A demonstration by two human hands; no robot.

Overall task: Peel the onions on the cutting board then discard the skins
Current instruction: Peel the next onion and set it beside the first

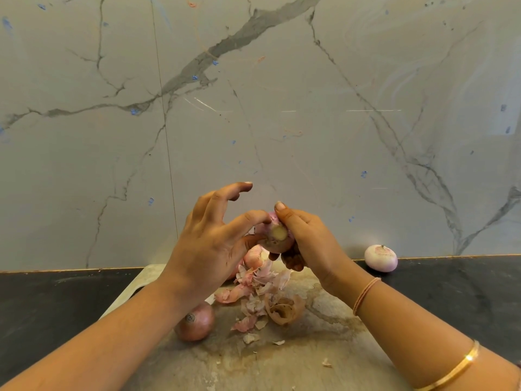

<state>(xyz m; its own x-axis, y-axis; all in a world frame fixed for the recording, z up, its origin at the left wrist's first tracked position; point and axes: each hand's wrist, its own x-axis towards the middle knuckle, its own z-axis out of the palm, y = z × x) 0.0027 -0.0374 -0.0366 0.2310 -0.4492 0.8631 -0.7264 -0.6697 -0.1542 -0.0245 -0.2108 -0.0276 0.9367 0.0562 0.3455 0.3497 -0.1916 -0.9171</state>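
Head view: right hand (310, 244) grips a partly peeled pinkish onion (277, 235), held up above the board w/ fingers wrapped under & behind it, thumb over the top, pale root end facing the cam. Left hand (208, 244) meets it from the other side: thumb tip presses the onion's upper left and one lower finger touches its underside, so a light pinch. Its index & middle fingers (236, 190) are splayed upward, clear of the onion. Below the hands a pale stained rectangular cutting board (310, 359) lies on a black stone countertop (56, 303). A loose heap of pink & brown papery onion skins (259, 292) sits mid-board, right under the held onion, incl. one brown cup-shaped skin (284, 309); a few small flakes (327, 362) lie nearer the cam. An unpeeled reddish-brown onion w/ round sticker (194, 323) rests on the board's left part, partly hidden by the left forearm. A second pinkish onion (255, 256) sits at the board's far side, mostly hidden behind the hands, touching the skin heap. A peeled pale round onion (380, 256) is off the board, on the countertop at right, near the grey-veined marble wall (253, 108). Right forearm wears a thin pinkish band (366, 296) at the wrist & a gold bangle (451, 371) further up.
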